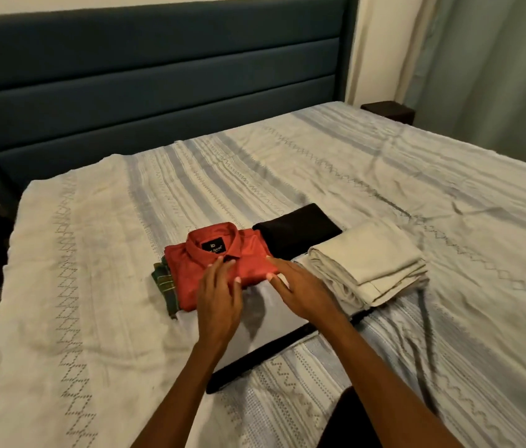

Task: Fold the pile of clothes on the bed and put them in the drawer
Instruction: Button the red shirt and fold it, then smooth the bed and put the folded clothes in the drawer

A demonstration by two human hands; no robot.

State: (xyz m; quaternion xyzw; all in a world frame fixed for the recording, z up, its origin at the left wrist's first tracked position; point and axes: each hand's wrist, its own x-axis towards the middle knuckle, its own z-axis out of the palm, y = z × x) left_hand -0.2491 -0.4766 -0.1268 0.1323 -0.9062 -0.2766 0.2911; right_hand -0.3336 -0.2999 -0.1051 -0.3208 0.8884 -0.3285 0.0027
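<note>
Folded garments on the bed (pixel 61 253), viewed from my head camera; all positions are given relative to the red shirt (pixel 216 263). The red shirt lies folded, collar up and facing the dark blue headboard (pixel 158 92), with a black neck label visible inside the collar. A green plaid garment (pixel 164 286) lies beneath the shirt, its edge protruding on the side away from the other folded items. Just beyond the shirt's far corner lies a black folded garment (pixel 297 232), touching or nearly touching the shirt; I cannot tell which. Further out on that same side rests a beige folded garment (pixel 368 263), stacked in several layers and overlapping the near edge of the black one. Directly in front of the shirt, toward me, lies a flat white sheet with a black border (pixel 274 318), on which the shirt's near edge appears to sit. My left hand (pixel 219 302) hovers at the shirt's near edge, fingers extended and relaxed, fingertips on or just above the red fabric, grasping nothing. My right hand (pixel 300 289) is likewise spread flat, fingers straight, its fingertips at the shirt's near corner beside the beige garment; it encloses nothing. Whether either hand presses the cloth I cannot tell. A curtain (pixel 481 59) hangs beyond the bed's far corner.
</note>
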